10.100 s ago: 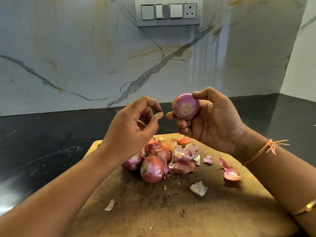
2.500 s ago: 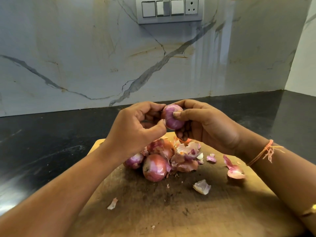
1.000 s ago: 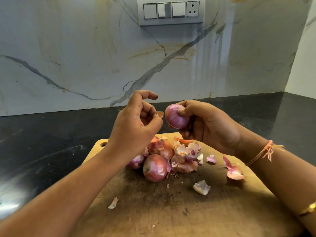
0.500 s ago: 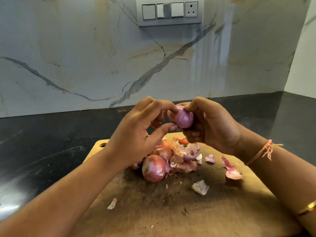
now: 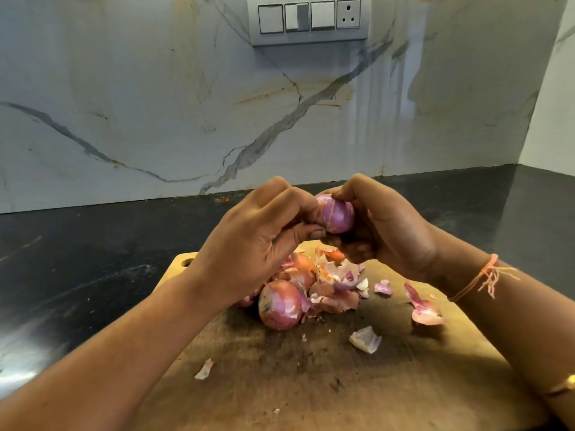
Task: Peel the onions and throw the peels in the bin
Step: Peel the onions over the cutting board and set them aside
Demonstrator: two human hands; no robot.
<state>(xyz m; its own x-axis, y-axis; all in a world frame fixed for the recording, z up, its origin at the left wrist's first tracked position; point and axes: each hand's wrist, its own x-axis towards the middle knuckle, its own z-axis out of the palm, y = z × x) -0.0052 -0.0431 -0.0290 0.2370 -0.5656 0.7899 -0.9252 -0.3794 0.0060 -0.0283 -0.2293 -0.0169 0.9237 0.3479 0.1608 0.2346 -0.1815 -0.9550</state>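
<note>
Item: onion (image 5: 336, 216), above the chopping board (image 5: 342, 384). Your right hand (image 5: 392, 231) had fingers curled round it; your left hand (image 5: 258, 241) pinched its skin. On the board: second onion (image 5: 278, 304), loose peels (image 5: 334, 293).

Forearms angled inward, left hand (image 5: 249, 241) pinching, right hand (image 5: 392, 233) curled, gripping

The left hand (image 5: 258, 244) has come back from its lifted pose to pinch the onion (image 5: 336, 216).
</note>
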